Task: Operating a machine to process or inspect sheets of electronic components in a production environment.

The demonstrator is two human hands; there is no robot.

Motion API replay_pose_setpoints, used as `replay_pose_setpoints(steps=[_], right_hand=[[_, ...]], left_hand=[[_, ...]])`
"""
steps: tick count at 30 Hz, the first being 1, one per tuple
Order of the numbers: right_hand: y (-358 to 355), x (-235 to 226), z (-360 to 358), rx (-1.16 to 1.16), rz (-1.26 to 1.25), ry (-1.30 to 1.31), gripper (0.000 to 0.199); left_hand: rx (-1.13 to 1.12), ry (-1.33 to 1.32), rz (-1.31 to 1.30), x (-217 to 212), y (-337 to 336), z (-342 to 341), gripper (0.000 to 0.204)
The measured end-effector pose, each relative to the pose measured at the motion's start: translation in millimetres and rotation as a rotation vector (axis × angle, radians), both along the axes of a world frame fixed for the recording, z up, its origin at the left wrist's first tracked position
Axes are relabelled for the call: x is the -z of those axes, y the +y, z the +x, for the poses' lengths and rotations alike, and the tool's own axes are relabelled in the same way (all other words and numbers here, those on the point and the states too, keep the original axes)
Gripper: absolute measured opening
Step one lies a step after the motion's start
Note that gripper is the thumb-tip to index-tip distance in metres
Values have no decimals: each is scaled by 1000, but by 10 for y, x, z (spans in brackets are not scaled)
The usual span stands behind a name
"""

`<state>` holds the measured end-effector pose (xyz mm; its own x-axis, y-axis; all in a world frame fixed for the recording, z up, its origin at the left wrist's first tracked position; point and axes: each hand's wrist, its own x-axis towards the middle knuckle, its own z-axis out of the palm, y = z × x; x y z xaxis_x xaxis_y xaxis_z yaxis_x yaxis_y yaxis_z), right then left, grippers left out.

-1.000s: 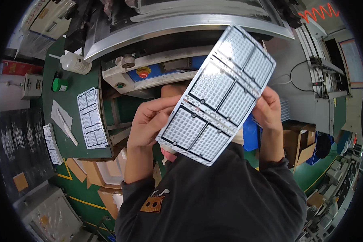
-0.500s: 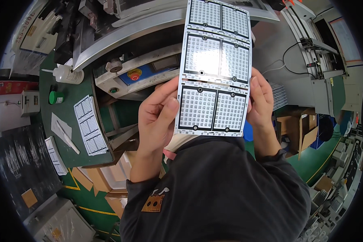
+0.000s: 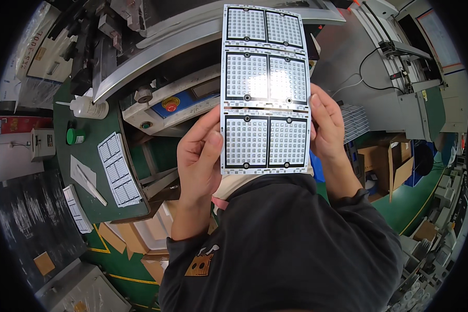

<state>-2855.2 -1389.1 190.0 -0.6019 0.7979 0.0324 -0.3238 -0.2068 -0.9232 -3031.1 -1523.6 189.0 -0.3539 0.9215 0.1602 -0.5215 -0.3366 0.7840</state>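
Between my two hands I hold up a long white circuit board panel [image 3: 268,106]. It is divided into several black-framed blocks, each covered with a grid of small pale squares, and light glares off its middle. My left hand [image 3: 203,148] pinches the left edge, thumb on the face and fingers behind. At the right edge my right hand [image 3: 326,122] grips it in the same manner, its fingertips partly hidden behind the panel. On the green table to the left lies a stack of similar panels [image 3: 118,169], apart from my hands.
Beyond the panel stands a machine with a metal frame [image 3: 156,52] and a red emergency button [image 3: 170,104]. The green table [image 3: 83,195] holds a white squeeze bottle [image 3: 90,108], a green-lidded jar [image 3: 75,136] and a white-handled tool [image 3: 92,186] on paper. Cardboard boxes [image 3: 375,161] stand at right.
The panel and both my hands have shifted a little left, and the panel's far end has come lower into view. The glare on it has moved. My grip is the same.
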Motion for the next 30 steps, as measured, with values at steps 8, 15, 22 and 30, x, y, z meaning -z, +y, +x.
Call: replay_pose_setpoints(steps=[8,15,22,30], right_hand=[[51,42,66,-41,-12,72,38],[-64,113,209,-105,131,68,45],[-120,274,609,-364,110,19,48],[70,223,1044,-231,-16,82,47]], left_hand=[[-22,36,-7,-26,31,59,48],[-39,157,35,69,-23,67,51],[22,180,14,191,107,147,55],[214,102,85,311,431,343,53]])
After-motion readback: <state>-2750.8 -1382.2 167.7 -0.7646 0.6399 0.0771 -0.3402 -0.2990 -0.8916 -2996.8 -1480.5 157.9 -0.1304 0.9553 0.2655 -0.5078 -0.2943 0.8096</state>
